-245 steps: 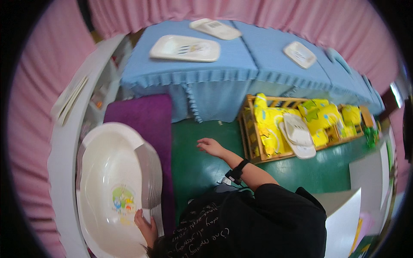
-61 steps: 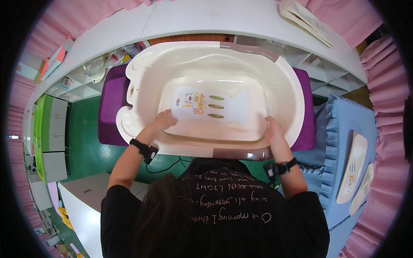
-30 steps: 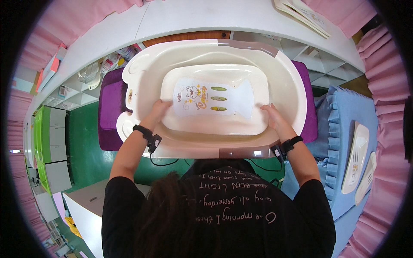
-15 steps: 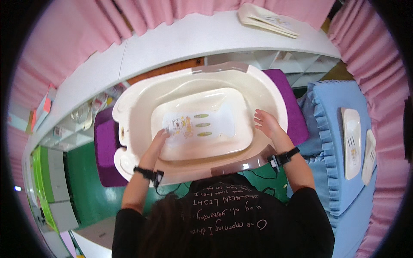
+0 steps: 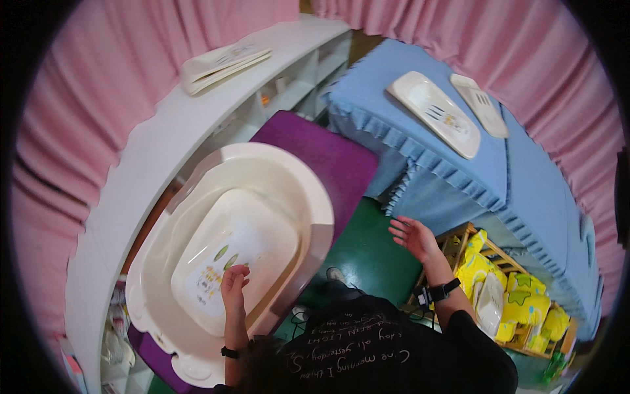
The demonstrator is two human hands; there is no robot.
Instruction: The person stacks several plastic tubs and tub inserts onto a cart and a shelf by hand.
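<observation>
A cream baby bathtub (image 5: pixel 317 190) lies on the left, and inside it sits a smaller cream tray-like insert (image 5: pixel 270 223) with a printed picture and green oval marks. My left hand (image 5: pixel 233 284) hovers over the tub, its fingers loosely bent and apart, with nothing in them. It overlaps the insert from above; contact cannot be made out. To the right of the tub, my right hand (image 5: pixel 413 238) is held in the air over the floor, fingers spread and palm bare. Both wrists wear black bands.
The tub rests on a purple padded bench (image 5: pixel 321 151). Two cream trays, a larger one (image 5: pixel 430 108) and a slotted one (image 5: pixel 482 108), lie on a blue-covered table (image 5: pixel 367 72). A folded cream item (image 5: pixel 226 67) tops the white shelf (image 5: pixel 141 148). A wooden crib (image 5: pixel 453 253) holds yellow bedding.
My view and body have turned right, so the tub shifts left and the crib comes into sight. My right hand has left the space over the tub.
</observation>
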